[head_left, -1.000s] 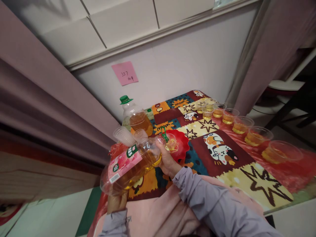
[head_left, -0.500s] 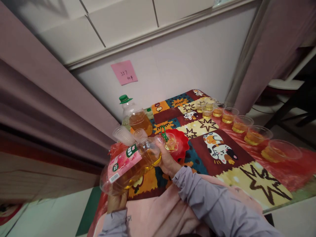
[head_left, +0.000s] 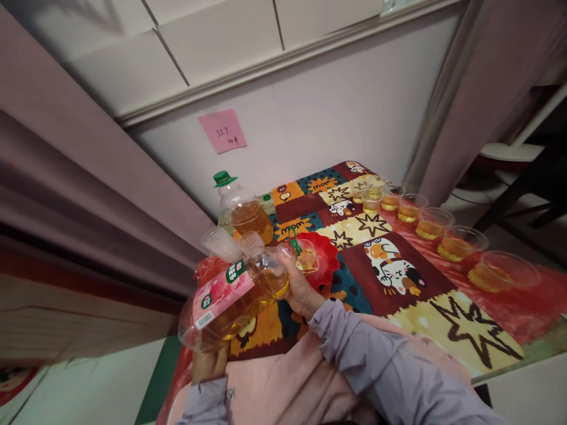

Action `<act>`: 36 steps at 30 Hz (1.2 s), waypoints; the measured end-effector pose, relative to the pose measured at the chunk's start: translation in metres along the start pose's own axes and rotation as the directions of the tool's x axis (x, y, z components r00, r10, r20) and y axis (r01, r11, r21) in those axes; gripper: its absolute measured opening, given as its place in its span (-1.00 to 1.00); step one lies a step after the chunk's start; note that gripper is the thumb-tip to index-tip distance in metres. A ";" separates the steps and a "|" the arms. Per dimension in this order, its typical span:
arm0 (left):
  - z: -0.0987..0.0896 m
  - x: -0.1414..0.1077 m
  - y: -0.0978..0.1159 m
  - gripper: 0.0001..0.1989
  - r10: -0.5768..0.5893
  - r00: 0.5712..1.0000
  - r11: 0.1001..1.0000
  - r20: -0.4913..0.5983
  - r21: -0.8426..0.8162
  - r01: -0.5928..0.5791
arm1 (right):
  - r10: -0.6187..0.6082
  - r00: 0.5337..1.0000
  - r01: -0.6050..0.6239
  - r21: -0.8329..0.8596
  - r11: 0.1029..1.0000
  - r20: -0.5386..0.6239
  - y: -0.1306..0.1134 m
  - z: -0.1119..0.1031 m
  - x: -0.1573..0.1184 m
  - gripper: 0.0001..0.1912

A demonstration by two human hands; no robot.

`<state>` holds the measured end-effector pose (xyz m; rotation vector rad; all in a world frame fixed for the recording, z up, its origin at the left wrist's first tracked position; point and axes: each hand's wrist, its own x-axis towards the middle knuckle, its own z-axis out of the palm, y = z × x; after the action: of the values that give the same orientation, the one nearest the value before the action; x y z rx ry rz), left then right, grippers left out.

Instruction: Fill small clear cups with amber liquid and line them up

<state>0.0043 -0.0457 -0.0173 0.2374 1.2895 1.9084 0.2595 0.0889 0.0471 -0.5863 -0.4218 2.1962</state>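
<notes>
Big tilted bottle (head_left: 228,295) is held at the surface's (head_left: 540,316) near left, neck clamped by the right hand (head_left: 300,286), base propped by the left hand (head_left: 210,361), finger spread can't be told.

A square pink paper note (head_left: 222,131) on the white wall (head_left: 332,118) bears handwritten "357" above smaller, unclear characters. White Chinese characters, too small to read surely, stand on the pink-and-green label (head_left: 225,294) of the clear plastic bottle (head_left: 241,313). The multicoloured patchwork mat (head_left: 354,277) shows "wow" or "mom" twice.
</notes>
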 end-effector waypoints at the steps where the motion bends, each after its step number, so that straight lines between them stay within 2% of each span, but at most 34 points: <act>1: 0.000 0.000 0.000 -0.54 0.001 1.000 1.000 -0.009 -0.003 -0.001 | 0.002 1.000 -0.002 0.000 1.000 -0.004 0.000 0.000 0.000 -0.32; 5: 0.004 -0.005 0.000 -0.47 0.014 1.000 1.000 -0.023 0.005 -0.014 | 0.008 1.000 -0.008 -0.008 1.000 -0.013 0.000 0.000 0.000 -0.32; 19: 0.015 -0.012 0.005 -0.68 0.035 0.999 0.998 -0.005 0.059 -0.035 | 0.008 1.000 -0.008 -0.025 1.000 0.020 -0.002 0.000 -0.002 -0.27; 28: 0.012 -0.010 0.006 -0.48 0.050 0.990 0.998 0.132 0.025 -0.054 | 0.000 1.000 -0.001 -0.024 1.000 -0.021 0.002 -0.002 0.001 -0.26; 36: 0.008 -0.007 0.000 -0.56 0.057 0.997 0.995 0.059 0.073 -0.061 | 0.030 0.999 -0.032 -0.050 0.998 -0.028 0.001 -0.004 0.002 -0.25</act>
<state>0.0132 -0.0456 -0.0118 0.3695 1.3306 1.8908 0.2601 0.0906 0.0425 -0.6539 -0.4579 2.2096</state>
